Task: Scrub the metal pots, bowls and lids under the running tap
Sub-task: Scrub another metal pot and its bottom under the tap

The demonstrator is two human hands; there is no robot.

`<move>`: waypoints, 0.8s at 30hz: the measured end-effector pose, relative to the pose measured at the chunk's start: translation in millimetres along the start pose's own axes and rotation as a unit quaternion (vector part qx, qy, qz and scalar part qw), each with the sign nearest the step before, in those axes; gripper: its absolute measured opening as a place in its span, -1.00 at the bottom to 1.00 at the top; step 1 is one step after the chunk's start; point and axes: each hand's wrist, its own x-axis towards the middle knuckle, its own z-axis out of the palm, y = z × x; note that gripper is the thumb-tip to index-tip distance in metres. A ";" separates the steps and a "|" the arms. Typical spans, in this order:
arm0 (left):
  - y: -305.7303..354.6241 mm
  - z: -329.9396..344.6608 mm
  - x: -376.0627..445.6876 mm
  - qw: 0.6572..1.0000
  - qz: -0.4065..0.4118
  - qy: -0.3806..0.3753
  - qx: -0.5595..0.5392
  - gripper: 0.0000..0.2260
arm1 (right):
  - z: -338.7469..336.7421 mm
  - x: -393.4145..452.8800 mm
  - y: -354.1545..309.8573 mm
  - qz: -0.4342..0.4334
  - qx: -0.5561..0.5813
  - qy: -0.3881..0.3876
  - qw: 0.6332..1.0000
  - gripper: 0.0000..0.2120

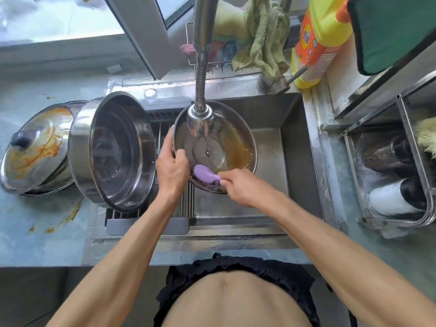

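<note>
A metal lid (236,142) is held tilted over the sink, underside up, with brown grease on its right side. My left hand (172,166) grips its left rim. My right hand (243,185) pinches the end of a purple-handled wire scrubber (205,177), which lies against the lid's near edge. The tap head (200,119) hangs just above the lid. A large steel pot (113,152) leans on its side on the drying rack at left. Beyond it a stained lid (35,147) rests on another pot on the counter.
The steel sink (297,128) fills the middle, with a roll-up rack (151,223) across its left part. A yellow detergent bottle (316,41) and a green cloth (262,43) sit behind it. A wire rack (415,220) with containers stands at right. Orange smears mark the left counter (47,220).
</note>
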 end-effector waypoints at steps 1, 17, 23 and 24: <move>-0.1 -2.3 -0.1 1.000 0.005 -0.004 0.000 -0.36 | -5.0 1.6 7.8 0.019 -0.015 0.002 1.000 -0.80; 2.9 0.9 -3.3 1.000 0.027 0.011 0.001 -0.41 | 0.0 -8.5 -0.2 -0.047 -0.169 0.004 0.984 -0.77; -9.7 -14.0 12.0 1.000 0.002 -0.015 -0.014 -0.39 | -20.4 -2.8 37.5 -0.034 -0.201 -0.007 0.979 -0.79; -10.2 -12.5 11.4 1.000 -0.002 -0.015 -0.016 -0.40 | -20.3 -4.6 36.2 -0.048 -0.200 -0.015 0.979 -0.80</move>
